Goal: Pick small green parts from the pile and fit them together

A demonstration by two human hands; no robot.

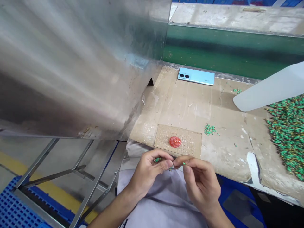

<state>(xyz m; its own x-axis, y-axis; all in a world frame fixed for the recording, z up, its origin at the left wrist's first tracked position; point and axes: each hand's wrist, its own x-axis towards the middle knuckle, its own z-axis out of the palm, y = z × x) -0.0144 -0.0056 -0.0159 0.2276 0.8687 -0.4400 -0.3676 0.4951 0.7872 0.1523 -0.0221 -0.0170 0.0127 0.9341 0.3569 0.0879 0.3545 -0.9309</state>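
My left hand (152, 169) is curled, thumb against fingers, around a few small green pieces (157, 160) that show in its hollow. My right hand (201, 177) meets it at the fingertips and pinches one tiny green piece (184, 163) between thumb and finger. Both hands are over my lap at the table's front edge. Just beyond them lies a brown cardboard pad (190, 147) with a dotted, pitted surface. On the pad sits a glossy red lump (175, 142), whose material I cannot make out.
A small cluster of green pieces (209, 129) lies right of the pad. A large heap of green pieces with brassy ends (288, 136) fills the right side, beside a white curved sheet (270, 87). A light blue phone (196, 76) lies at the back. A big metal panel (83, 63) stands left.
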